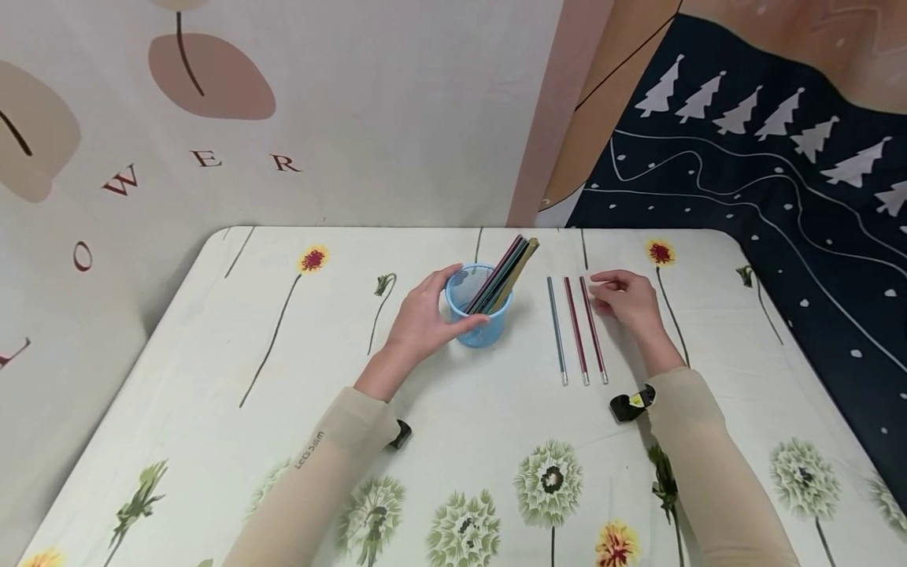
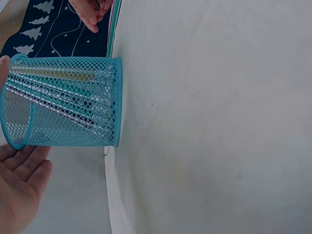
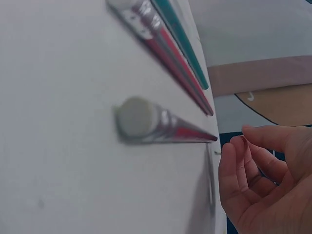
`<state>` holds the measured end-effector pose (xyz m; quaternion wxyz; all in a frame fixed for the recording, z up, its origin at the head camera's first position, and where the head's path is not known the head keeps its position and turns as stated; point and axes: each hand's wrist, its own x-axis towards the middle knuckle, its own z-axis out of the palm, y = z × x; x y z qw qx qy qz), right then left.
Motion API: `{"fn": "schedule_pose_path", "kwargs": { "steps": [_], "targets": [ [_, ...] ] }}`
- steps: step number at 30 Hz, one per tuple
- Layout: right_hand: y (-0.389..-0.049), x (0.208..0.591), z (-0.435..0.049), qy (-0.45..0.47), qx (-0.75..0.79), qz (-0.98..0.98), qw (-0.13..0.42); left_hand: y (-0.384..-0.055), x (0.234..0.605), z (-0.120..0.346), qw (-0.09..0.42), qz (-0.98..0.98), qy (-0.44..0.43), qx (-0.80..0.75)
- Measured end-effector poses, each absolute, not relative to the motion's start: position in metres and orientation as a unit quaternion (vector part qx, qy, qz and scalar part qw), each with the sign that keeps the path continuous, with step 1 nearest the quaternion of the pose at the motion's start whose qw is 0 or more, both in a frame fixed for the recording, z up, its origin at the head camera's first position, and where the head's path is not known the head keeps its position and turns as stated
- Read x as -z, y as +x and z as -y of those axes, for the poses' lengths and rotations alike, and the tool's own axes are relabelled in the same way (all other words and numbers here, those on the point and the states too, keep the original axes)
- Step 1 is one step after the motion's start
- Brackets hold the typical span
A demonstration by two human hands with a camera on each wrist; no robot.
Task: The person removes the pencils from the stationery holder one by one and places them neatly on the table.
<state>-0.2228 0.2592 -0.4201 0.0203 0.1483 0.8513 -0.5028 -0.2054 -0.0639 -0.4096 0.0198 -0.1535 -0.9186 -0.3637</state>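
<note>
The left hand (image 1: 423,315) holds a blue mesh cup (image 1: 482,335) between thumb and fingers, pencils (image 1: 500,276) leaning inside. Right of that grip lie a slim teal pencil (image 1: 557,331) and two red pencils (image 1: 576,331), silver-ended; the loosely curled right hand (image 1: 631,301), holding nothing, is just beside them. White cloth (image 1: 460,425) separates cup and row, its far edge beyond both hands.

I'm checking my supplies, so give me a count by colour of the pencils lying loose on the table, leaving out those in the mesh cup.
Red pencils: 2
Blue-green pencil: 1
Total loose pencils: 3
</note>
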Motion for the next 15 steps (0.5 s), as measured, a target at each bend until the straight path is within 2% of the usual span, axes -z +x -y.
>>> {"fn": "schedule_pose_path", "kwargs": {
  "steps": [15],
  "targets": [
    [-0.2173,0.4108,-0.25,0.126,0.519,-0.845,0.005,-0.2054,0.4096,0.0638,0.02,0.92,-0.153,0.36]
  ]
}}
